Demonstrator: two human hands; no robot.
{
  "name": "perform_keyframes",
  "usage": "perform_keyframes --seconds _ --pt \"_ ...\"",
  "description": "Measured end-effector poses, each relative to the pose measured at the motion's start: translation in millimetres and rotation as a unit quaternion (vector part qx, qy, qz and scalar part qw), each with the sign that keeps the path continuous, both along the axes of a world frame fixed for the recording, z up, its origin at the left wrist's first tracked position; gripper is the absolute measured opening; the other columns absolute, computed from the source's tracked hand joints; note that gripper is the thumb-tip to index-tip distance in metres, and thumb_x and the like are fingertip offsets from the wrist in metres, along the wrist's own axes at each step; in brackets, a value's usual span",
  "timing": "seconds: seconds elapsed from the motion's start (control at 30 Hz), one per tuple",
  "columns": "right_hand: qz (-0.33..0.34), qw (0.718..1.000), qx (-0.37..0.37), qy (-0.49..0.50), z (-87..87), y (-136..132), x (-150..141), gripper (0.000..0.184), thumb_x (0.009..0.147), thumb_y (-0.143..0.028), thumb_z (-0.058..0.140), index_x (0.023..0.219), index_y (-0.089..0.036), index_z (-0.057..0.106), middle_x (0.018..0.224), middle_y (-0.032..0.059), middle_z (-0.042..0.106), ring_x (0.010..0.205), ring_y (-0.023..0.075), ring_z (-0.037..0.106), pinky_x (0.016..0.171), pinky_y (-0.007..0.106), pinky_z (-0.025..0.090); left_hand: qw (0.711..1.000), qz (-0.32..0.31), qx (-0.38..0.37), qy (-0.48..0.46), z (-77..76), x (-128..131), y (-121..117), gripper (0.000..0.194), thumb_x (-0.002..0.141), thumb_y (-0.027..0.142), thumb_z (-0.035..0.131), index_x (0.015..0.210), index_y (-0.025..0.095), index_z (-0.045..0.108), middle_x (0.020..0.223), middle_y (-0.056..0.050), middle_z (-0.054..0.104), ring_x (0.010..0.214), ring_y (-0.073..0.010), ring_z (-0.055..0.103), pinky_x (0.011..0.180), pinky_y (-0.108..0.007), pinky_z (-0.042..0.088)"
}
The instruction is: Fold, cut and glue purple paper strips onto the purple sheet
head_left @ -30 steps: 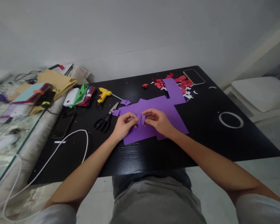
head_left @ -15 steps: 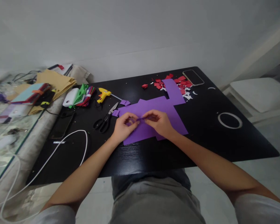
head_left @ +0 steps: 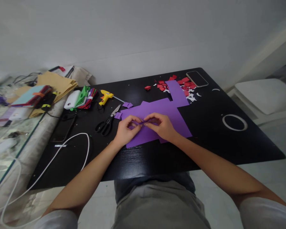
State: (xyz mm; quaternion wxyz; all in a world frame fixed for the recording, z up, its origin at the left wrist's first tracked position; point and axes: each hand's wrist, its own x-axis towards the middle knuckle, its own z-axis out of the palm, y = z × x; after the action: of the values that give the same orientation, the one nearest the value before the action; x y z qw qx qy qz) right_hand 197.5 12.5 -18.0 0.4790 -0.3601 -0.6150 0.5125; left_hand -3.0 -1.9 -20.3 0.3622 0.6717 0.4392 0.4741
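Observation:
Over the purple paper sheets (head_left: 145, 136), both hands meet at a small piece of purple paper (head_left: 143, 122). My left hand (head_left: 126, 129) pinches its left side between thumb and fingertips. From the right, my right hand (head_left: 162, 126) pinches the same piece, its fingertips almost touching the left ones. Fingers hide most of the piece, so its folds are hard to make out. Small folded purple pieces (head_left: 118, 115) lie just beyond my left hand. Black-handled scissors (head_left: 106, 124) rest to the left of the sheets.
Behind the scissors lies a yellow glue gun (head_left: 106, 97). Red paper pieces (head_left: 187, 84) and white scraps are heaped at the back right, near a phone (head_left: 197, 79). A white tape ring (head_left: 234, 123) sits to the right. A white cable (head_left: 87, 143) loops over the table's left side.
My fingertips have shifted slightly around the small purple piece, the right index finger now nearer the left hand. The other things stay where they were.

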Motion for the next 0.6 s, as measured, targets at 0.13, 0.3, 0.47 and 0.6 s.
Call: perform_keyframes --seconds 0.13,0.3,0.47,0.6 --pt "-0.004 1.0 -0.01 -0.001 -0.7 0.4 -0.4 0.015 0.079 -0.03 0.082 0.09 -0.023 0.075 0.091 0.0028 0.078 0.089 0.0207 0.075 0.09 0.04 0.062 1.0 0.009 -0.014 -0.016 -4.5 -0.4 0.3 0.022 0.084 0.03 0.079 0.097 0.018 0.067 0.084 -0.001 0.069 0.061 -0.0099 0.061 0.06 -0.024 0.051" --pt "0.006 0.998 -0.053 0.025 -3.1 1.5 -0.8 0.022 0.075 -0.031 0.085 0.092 -0.022 0.075 0.09 0.0026 0.078 0.089 0.0201 0.075 0.091 0.039 0.062 0.999 -0.006 -0.028 -0.034 -5.0 0.4 0.5 0.028 0.085 0.031 0.08 0.105 0.019 0.066 0.079 0.002 0.064 0.064 -0.0097 0.061 0.061 -0.022 0.05" --pt "0.008 0.996 -0.078 0.031 -1.9 2.4 -0.2 0.024 0.075 -0.032 0.085 0.095 -0.022 0.075 0.086 0.0019 0.076 0.082 0.0186 0.074 0.085 0.038 0.063 0.996 -0.036 -0.048 -0.071 -2.2 1.3 1.0 0.034 0.087 0.03 0.079 0.113 0.02 0.06 0.073 0.005 0.06 0.061 -0.0102 0.06 0.058 -0.023 0.049" --pt "0.02 0.993 -0.102 0.049 -0.8 4.2 1.2 0.027 0.077 -0.032 0.084 0.1 -0.023 0.074 0.085 0.0013 0.076 0.077 0.0175 0.073 0.079 0.037 0.064 0.998 -0.04 -0.02 -0.051 -1.1 0.9 1.3 0.035 0.087 0.029 0.079 0.118 0.021 0.064 0.076 0.003 0.06 0.064 -0.01 0.059 0.06 -0.022 0.05"
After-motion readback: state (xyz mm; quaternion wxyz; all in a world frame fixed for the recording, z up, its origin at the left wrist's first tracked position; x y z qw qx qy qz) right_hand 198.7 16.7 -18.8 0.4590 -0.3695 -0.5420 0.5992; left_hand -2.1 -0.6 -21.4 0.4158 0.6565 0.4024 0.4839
